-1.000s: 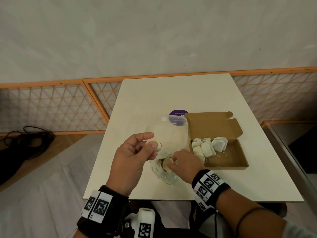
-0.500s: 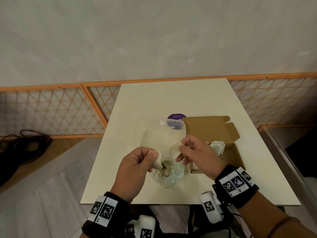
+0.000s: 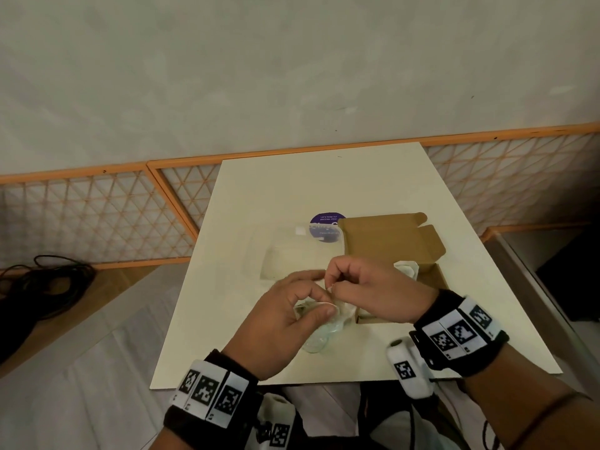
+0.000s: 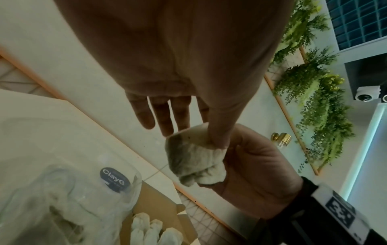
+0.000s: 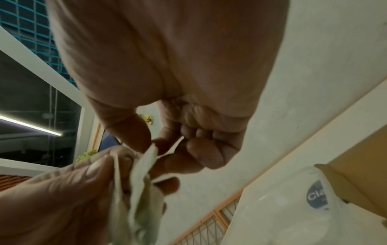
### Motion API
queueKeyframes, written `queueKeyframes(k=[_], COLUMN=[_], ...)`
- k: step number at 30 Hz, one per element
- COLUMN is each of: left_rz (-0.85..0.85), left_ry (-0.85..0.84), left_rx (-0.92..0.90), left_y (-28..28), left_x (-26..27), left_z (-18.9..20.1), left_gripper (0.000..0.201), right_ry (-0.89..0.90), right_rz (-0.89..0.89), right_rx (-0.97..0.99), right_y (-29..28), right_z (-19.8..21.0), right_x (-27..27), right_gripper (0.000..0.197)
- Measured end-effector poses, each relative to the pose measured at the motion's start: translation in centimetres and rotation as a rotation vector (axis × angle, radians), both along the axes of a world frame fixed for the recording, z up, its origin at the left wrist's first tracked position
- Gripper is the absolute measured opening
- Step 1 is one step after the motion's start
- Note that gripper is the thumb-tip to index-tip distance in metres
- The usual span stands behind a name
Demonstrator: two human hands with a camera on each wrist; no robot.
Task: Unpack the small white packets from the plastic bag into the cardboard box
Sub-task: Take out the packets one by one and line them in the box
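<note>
Over the table's near middle, my left hand (image 3: pixel 316 295) pinches a small white packet (image 3: pixel 331 308) between thumb and fingers. My right hand (image 3: pixel 331 287) meets it from the right and pinches the same packet's top edge. In the left wrist view the crumpled packet (image 4: pixel 194 159) sits under my left thumb, with the right hand behind it. In the right wrist view, thumb and forefinger of my right hand (image 5: pixel 154 145) nip its thin edge (image 5: pixel 144 165). The clear plastic bag (image 3: pixel 292 254) lies on the table beneath my hands, with packets inside. The open cardboard box (image 3: pixel 389 245) to the right holds several packets (image 3: pixel 406 269).
The cream table (image 3: pixel 324 190) has a purple round sticker (image 3: pixel 324 222) just behind the bag. An orange lattice fence (image 3: pixel 97 216) runs along the far side and left. Black cables (image 3: pixel 42 287) lie on the floor at left.
My right hand came up out of the bag and moved left to my left hand. Both hands now pinch the one packet, held lower and closer to me.
</note>
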State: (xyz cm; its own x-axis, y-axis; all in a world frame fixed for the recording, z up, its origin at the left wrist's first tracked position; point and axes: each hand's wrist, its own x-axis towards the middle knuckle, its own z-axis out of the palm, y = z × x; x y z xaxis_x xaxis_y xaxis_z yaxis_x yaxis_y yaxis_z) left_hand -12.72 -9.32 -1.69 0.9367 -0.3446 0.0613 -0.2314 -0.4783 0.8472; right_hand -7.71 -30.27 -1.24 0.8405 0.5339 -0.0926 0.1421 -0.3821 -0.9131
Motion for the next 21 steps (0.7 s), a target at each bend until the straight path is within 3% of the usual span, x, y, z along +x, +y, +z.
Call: queueKeyframes(k=[9, 18, 21], left_rz=[0.090, 0.247, 0.249], left_ry=[0.083, 0.092, 0.076], left_rx=[-0.153, -0.268, -0.240], left_y=[-1.1, -2.3, -2.8], left_x=[-0.1, 0.3, 0.7], left_z=[-1.2, -2.4, -2.8], left_gripper=[0.006, 0.013, 0.015], right_ry=[-0.053, 0.038, 0.073], right_rz=[0.030, -0.083, -0.104], right_rx=[0.065, 0.100, 0.162], right_y=[-0.4, -0.7, -0.9], right_z=[0.0, -2.5, -3.5], right_x=[-0.2, -2.1, -2.1], right_gripper=[0.014, 0.048, 0.040])
